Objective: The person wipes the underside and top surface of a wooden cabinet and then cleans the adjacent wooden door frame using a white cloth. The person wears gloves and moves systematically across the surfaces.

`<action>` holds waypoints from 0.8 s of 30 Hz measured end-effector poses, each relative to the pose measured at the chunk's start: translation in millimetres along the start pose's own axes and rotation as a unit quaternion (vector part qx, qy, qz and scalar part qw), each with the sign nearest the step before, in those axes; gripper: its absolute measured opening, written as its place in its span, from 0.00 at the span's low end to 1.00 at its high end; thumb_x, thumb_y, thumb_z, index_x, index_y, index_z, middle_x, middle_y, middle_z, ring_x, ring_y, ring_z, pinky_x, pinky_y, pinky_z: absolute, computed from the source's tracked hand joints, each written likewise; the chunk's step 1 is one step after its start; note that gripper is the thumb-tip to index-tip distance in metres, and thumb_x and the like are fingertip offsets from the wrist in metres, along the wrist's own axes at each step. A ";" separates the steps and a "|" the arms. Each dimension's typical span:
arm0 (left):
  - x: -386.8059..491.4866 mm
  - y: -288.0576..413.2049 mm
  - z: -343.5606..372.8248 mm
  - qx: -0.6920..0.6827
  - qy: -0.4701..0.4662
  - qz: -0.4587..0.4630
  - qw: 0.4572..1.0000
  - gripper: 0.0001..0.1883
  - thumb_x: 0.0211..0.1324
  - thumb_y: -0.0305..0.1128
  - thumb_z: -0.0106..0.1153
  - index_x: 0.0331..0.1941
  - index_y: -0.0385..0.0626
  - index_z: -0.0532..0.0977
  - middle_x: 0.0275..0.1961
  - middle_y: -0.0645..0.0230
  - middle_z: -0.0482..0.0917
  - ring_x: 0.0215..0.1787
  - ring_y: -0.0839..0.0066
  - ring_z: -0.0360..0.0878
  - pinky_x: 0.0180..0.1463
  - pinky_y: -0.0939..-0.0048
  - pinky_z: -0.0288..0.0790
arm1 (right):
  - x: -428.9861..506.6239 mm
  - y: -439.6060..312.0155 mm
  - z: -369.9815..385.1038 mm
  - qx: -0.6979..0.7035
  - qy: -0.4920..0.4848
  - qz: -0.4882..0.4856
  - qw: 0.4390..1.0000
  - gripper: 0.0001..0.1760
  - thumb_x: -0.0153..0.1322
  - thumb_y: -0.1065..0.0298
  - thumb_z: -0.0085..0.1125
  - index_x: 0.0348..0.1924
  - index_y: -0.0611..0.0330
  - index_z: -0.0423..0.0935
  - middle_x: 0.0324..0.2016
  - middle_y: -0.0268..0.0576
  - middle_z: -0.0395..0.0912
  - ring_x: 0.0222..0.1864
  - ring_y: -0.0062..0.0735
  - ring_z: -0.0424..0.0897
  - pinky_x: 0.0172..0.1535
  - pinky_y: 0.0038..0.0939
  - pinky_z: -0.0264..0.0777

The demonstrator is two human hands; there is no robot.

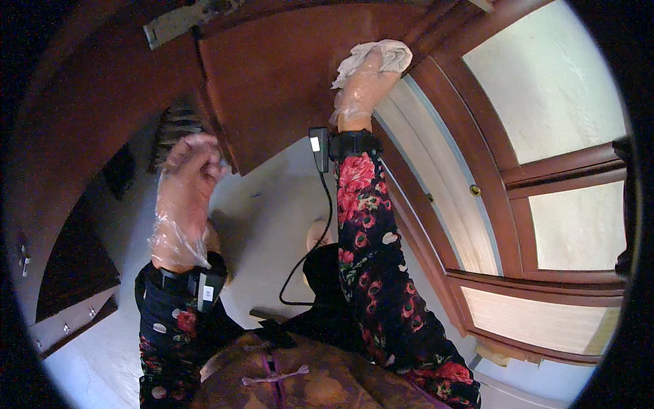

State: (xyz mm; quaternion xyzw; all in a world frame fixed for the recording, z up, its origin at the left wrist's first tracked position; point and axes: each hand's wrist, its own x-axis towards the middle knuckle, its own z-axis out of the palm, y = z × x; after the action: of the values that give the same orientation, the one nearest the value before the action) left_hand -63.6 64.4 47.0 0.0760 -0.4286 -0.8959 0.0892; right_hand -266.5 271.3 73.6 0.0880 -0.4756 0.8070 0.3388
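My right hand [364,89], in a clear plastic glove, grips a crumpled white cloth [393,55]. The cloth lies against a reddish-brown wooden panel [276,71], close to where it meets the window frame. Lower and to the left, my left hand [186,189] also wears a clear plastic glove. Its fingers are curled and blurred beside the panel's left lower edge. Whether they touch or hold that edge cannot be made out.
Wood-framed panes [552,87] run along the right. A black cable [327,214] hangs from a small black device [318,148] by my right wrist. Dark wooden furniture with metal handles [66,327] stands at lower left. A metal fitting [171,28] sits at the top.
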 end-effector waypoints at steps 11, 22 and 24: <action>-14.6 1.7 19.1 0.057 -0.006 -0.010 0.998 0.04 0.64 0.25 0.52 0.40 0.45 0.75 0.31 0.75 0.72 0.33 0.82 0.70 0.44 0.73 0.70 | 0.6 -34.0 35.7 -0.258 -0.019 -0.338 0.905 0.22 0.68 0.62 0.58 0.51 0.66 0.72 0.48 0.59 0.71 0.53 0.59 0.70 0.59 0.50 0.62; -19.2 9.4 8.4 0.049 0.005 -0.027 0.998 0.03 0.64 0.24 0.53 0.39 0.44 0.75 0.29 0.75 0.72 0.31 0.82 0.71 0.42 0.75 0.70 | -13.3 52.5 -37.8 0.041 0.131 0.214 0.967 0.09 0.75 0.62 0.57 0.35 0.54 0.70 0.20 0.32 0.72 0.17 0.20 0.69 0.19 0.25 0.60; -17.3 7.3 7.6 0.054 0.014 -0.024 0.998 0.03 0.64 0.24 0.53 0.39 0.45 0.75 0.29 0.75 0.73 0.31 0.82 0.71 0.42 0.75 0.70 | 6.0 29.2 -10.7 0.065 0.122 0.091 0.986 0.08 0.74 0.67 0.57 0.42 0.59 0.72 0.27 0.36 0.75 0.25 0.26 0.75 0.27 0.28 0.69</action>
State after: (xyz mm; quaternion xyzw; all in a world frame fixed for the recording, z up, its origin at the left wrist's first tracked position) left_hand -47.8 69.6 58.5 0.1031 -0.4733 -0.8721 0.0693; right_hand -287.5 273.7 50.0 -0.0327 -0.3836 0.8683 0.3129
